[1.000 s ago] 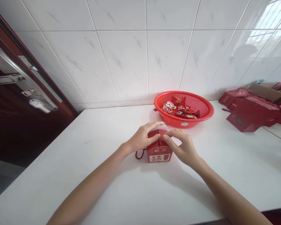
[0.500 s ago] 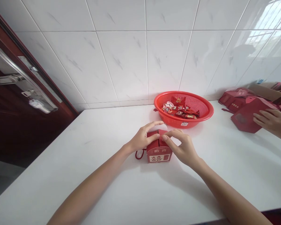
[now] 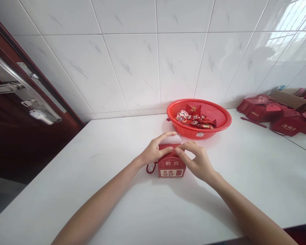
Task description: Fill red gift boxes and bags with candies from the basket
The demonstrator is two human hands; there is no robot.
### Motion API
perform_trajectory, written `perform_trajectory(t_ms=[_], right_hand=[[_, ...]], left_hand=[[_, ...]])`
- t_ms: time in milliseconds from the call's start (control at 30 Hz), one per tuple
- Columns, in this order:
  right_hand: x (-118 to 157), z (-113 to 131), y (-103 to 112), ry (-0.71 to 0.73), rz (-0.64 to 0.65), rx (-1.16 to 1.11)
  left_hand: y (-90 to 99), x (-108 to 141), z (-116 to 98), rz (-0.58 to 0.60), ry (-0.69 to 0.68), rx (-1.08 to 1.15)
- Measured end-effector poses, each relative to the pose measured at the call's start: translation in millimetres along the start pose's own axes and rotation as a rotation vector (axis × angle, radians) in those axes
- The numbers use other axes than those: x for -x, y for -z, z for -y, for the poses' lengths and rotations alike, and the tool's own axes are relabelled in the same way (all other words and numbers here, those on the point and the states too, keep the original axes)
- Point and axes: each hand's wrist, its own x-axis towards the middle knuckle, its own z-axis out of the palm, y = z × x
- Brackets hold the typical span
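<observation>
A small red candy box [image 3: 171,173] with a cream label and Chinese characters stands upright on the white table in front of me. My left hand [image 3: 156,149] is closed on its top from the left, thumb on the front flap and fingers reaching to the white-sided rear flap [image 3: 175,139]. From the right, my right hand [image 3: 197,158] pinches the top edge of the front flap between thumb and forefinger. The flap's upper edge is partly covered by my fingers. A dark red cord loop [image 3: 151,168] sticks out at the box's left side.
A red plastic basket [image 3: 224,126] holding wrapped sweets stands behind the box, near the tiled wall [image 3: 132,68]. Several dark red boxes [image 3: 288,126] and an open cardboard carton [image 3: 290,98] are at the far right. A brown door [image 3: 20,136] with keys is on the left.
The box's front flap has come up over the top slit, which no longer shows. Another person's hand at the right has left the view, and the red box it touched no longer shows there.
</observation>
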Motion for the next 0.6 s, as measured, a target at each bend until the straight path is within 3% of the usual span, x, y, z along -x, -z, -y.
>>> perform_trajectory(t_ms=[600], right_hand=[[0.4,0.1,1.6,0.077,-0.035,-0.034]], left_hand=[[-0.1,2.5,3.7,0.005,-0.005,-0.011]])
